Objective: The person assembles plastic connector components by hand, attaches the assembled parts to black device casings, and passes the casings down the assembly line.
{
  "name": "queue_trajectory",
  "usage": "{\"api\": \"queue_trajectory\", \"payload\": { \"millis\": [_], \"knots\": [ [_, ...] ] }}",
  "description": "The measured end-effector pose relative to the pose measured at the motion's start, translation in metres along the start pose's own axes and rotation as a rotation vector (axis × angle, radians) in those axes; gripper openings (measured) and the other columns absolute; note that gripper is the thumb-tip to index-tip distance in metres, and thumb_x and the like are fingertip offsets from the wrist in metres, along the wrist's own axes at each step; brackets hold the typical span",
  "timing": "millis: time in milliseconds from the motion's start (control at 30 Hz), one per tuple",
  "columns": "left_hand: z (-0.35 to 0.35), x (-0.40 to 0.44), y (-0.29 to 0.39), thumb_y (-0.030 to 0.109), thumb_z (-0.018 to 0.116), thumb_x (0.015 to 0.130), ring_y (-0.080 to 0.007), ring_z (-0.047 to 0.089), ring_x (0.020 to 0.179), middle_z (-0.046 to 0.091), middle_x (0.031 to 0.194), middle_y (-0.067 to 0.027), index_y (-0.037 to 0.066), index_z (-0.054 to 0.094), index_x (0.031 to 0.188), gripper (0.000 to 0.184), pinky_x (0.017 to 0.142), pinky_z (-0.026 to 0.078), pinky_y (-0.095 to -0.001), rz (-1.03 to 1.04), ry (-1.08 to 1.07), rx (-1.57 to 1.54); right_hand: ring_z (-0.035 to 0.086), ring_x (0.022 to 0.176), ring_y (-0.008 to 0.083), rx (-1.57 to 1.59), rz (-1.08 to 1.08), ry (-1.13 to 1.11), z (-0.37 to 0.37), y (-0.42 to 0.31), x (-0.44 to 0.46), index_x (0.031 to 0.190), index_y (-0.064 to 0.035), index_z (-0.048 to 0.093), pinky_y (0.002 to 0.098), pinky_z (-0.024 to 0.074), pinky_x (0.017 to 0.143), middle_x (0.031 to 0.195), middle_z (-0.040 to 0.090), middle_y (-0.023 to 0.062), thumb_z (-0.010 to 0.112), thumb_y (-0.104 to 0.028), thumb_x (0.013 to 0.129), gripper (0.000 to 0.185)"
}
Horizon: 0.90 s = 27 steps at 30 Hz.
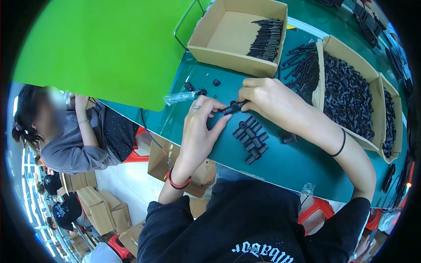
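Note:
Between both hands is a black plastic tee fitting (233, 107), held just above the green table. My left hand (201, 120) pinches its left end between thumb and fingers. At its right end, the fingertips of my right hand (263, 97) are closed on the same fitting. Just below lies a cluster of several similar black tee fittings (252, 139), packed side by side. Another small black fitting (288, 139) rests under my right forearm, partly in shadow. Small black pieces (216, 82) and a clear plastic bag (179, 98) lie beyond my left hand.
A cardboard box (232, 55) holds thin black rods in rows; loose rods (302, 65) lie beside it. Cardboard trays of black fittings (346, 94) stand at the right. A bright green panel (105, 48) fills the upper left. Another person (79, 140) sits at the left.

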<state>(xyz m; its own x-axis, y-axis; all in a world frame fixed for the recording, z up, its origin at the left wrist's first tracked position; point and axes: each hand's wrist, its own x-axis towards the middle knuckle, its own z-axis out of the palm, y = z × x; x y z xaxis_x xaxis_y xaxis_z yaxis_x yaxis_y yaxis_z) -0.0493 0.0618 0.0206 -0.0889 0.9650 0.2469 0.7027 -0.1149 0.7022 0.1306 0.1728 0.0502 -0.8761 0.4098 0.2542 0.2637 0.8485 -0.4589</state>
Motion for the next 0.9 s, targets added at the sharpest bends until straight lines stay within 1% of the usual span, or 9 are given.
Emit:
{"api": "queue_trajectory", "payload": {
  "millis": [133, 200, 367, 433, 467, 600, 667, 767, 900],
  "knots": [
    [0.004, -0.005, 0.000, 0.002, 0.077, 0.075, -0.0190, 0.059, 0.080, 0.063, 0.089, -0.0089, -0.001, 0.068, 0.093, 0.020, 0.072, 0.047, -0.0275, 0.010, 0.098, -0.022, 0.067, 0.086, 0.0319, -0.079, -0.052, 0.047, 0.008, 0.002, -0.002, 0.083, 0.0032, 0.065, 0.0388, 0.0567, 0.073, 0.086, 0.062, 0.0161, 0.071, -0.006, 0.074, 0.014],
    [0.007, -0.008, -0.001, 0.003, 0.077, 0.076, -0.0182, 0.060, 0.082, 0.064, 0.091, -0.0085, -0.001, 0.070, 0.093, 0.020, 0.072, 0.047, -0.0271, -0.014, 0.122, -0.055, 0.063, 0.082, 0.0342, -0.050, -0.058, 0.092, 0.010, 0.002, -0.005, 0.085, 0.0018, 0.061, 0.0422, 0.0524, 0.071, 0.086, 0.059, 0.0144, 0.072, -0.007, 0.074, 0.018],
    [0.009, -0.009, 0.001, 0.004, 0.078, 0.076, -0.0173, 0.060, 0.085, 0.066, 0.095, -0.0087, -0.001, 0.071, 0.091, 0.018, 0.073, 0.047, -0.0267, -0.003, 0.162, -0.058, 0.062, 0.082, 0.0358, 0.060, -0.053, 0.109, 0.014, 0.006, -0.005, 0.086, 0.0017, 0.059, 0.0434, 0.0516, 0.070, 0.087, 0.059, 0.0149, 0.073, -0.005, 0.073, 0.020],
    [0.009, -0.006, -0.001, 0.004, 0.079, 0.075, -0.0175, 0.060, 0.085, 0.066, 0.095, -0.0090, -0.002, 0.070, 0.091, 0.019, 0.073, 0.046, -0.0262, 0.000, 0.163, -0.027, 0.065, 0.085, 0.0332, 0.050, -0.020, 0.110, 0.015, 0.005, -0.003, 0.084, 0.0014, 0.061, 0.0414, 0.0541, 0.073, 0.086, 0.059, 0.0148, 0.071, -0.006, 0.074, 0.016],
    [0.008, -0.005, -0.002, 0.004, 0.079, 0.075, -0.0176, 0.060, 0.085, 0.066, 0.095, -0.0090, -0.002, 0.070, 0.090, 0.019, 0.073, 0.046, -0.0260, 0.012, 0.160, -0.036, 0.062, 0.083, 0.0369, 0.093, -0.038, 0.128, 0.019, 0.010, -0.004, 0.087, 0.0006, 0.059, 0.0431, 0.0510, 0.070, 0.088, 0.059, 0.0154, 0.072, -0.006, 0.075, 0.019],
    [0.007, -0.007, -0.003, 0.005, 0.079, 0.075, -0.0199, 0.060, 0.080, 0.064, 0.091, -0.0085, 0.001, 0.065, 0.088, 0.020, 0.067, 0.047, -0.0286, 0.095, 0.153, 0.007, 0.061, 0.093, 0.0351, 0.066, -0.056, 0.118, 0.026, 0.013, -0.003, 0.087, -0.0002, 0.059, 0.0429, 0.0503, 0.078, 0.088, 0.059, 0.0149, 0.073, -0.011, 0.073, 0.022],
    [0.010, -0.007, -0.004, 0.004, 0.079, 0.074, -0.0212, 0.060, 0.080, 0.065, 0.092, -0.0093, 0.001, 0.066, 0.089, 0.020, 0.067, 0.047, -0.0290, 0.125, 0.191, 0.018, 0.059, 0.101, 0.0359, 0.070, -0.097, 0.135, 0.028, 0.012, -0.001, 0.093, 0.0006, 0.057, 0.0436, 0.0499, 0.082, 0.094, 0.057, 0.0167, 0.075, -0.012, 0.073, 0.030],
    [0.009, -0.007, -0.003, 0.004, 0.078, 0.075, -0.0216, 0.060, 0.081, 0.065, 0.094, -0.0098, 0.001, 0.066, 0.092, 0.021, 0.067, 0.047, -0.0293, 0.134, 0.173, 0.028, 0.060, 0.096, 0.0400, 0.055, -0.053, 0.103, 0.026, 0.009, -0.001, 0.102, -0.0003, 0.054, 0.0456, 0.0505, 0.081, 0.102, 0.054, 0.0201, 0.075, -0.008, 0.074, 0.036],
    [0.009, -0.010, -0.004, 0.005, 0.077, 0.075, -0.0214, 0.060, 0.082, 0.064, 0.097, -0.0105, 0.000, 0.066, 0.093, 0.022, 0.069, 0.047, -0.0291, 0.100, 0.170, 0.039, 0.060, 0.095, 0.0389, -0.003, -0.014, 0.158, 0.002, -0.005, -0.021, 0.105, -0.0011, 0.052, 0.0450, 0.0508, 0.080, 0.101, 0.053, 0.0192, 0.069, -0.004, 0.078, 0.032]
  ]
}}
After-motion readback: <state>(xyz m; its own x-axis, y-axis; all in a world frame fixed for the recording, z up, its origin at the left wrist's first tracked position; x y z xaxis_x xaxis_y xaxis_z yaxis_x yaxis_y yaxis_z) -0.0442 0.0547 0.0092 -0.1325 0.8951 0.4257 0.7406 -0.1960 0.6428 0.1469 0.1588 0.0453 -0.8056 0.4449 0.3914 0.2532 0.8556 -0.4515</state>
